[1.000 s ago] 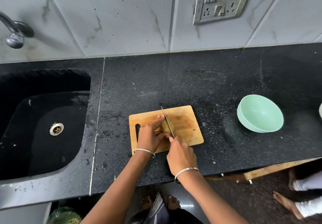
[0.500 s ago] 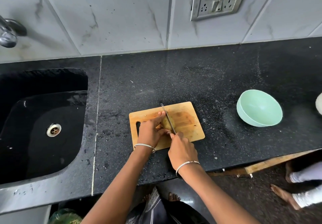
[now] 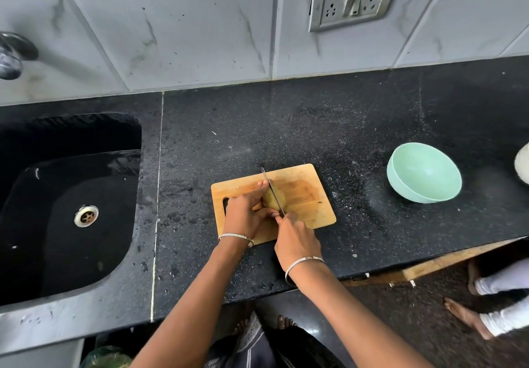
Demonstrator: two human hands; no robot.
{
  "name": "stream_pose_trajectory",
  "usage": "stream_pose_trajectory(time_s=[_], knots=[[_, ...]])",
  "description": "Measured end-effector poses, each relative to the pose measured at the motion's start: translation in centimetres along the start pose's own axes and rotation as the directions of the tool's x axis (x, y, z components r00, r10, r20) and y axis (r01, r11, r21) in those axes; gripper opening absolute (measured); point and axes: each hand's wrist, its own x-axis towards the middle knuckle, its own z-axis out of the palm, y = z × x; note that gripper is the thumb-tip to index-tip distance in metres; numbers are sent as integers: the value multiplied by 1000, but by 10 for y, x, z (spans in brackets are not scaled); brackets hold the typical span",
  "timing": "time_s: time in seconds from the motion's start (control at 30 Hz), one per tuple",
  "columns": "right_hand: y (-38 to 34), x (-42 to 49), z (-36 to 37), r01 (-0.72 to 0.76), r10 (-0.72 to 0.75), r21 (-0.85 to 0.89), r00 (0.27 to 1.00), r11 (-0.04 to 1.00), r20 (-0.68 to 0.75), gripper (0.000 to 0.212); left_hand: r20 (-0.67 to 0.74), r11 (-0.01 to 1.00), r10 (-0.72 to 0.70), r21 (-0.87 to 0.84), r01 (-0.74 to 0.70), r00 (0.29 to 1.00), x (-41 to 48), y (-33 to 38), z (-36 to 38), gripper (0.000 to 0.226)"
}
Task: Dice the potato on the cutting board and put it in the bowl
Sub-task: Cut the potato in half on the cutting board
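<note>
**Head view (the only view supplied).**

The potato is lying near the middle of the wooden cutting board. The board is sitting on the black counter, close to its front edge.

The left hand is curling over the potato's left side. Its forefinger is reaching past the far end and its thumb is tucking in at the near end. In my judgement this grip is pinning a rounded item that would otherwise be rolling under the blade.

The right hand is grasping the knife, with the handle wholly covered by the fingers. It is laying the blade lengthwise over the top of the potato, tip pointing away from the person. The blade is passing just beside the left fingertips, and that is the hazard worth recording.

From this far off I cannot tell whether the edge is biting into the flesh or only resting on the skin. It appears to be a shallow cut at most. No separate pieces are showing on the board, so I am assessing the work as being at the first halving cut. Dicing and transfer to the bowl are both outstanding.

The mint-green bowl is standing on the counter well apart to the right, showing nothing inside. Its position on the knife-hand side is probably keeping it clear of the cutting while leaving it reachable for the transfer.

The dark sink is lying well apart to the left. Another person's bare feet are showing on the floor at lower right, off the counter.
</note>
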Motion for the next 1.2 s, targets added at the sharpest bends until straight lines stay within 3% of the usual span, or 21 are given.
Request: stream_pose_trajectory(time_s=[0.33,0.57,0.77,0.9,1.2], knots=[[-1,8,3,-31,29,34,999,999,46,33,7,999,-6,-50,6,1000,-3,1,-2,66],[3,2,-3,-29,28,15,996,999,87,34,75,981,-110,-155,120,991,1,-5,1,71],[1,3,0,-43,44,-13,993,999,106,29,43,973,-105,-201,111,994,-1,-9,3,73],[-1,8,7,-71,70,6,989,997,132,23,-12,989,-59,-135,57,998,-6,-5,3,69],[2,3,8,-68,62,51,991,996,119,32,12,977,-78,-200,78,997,-6,-12,6,69]])
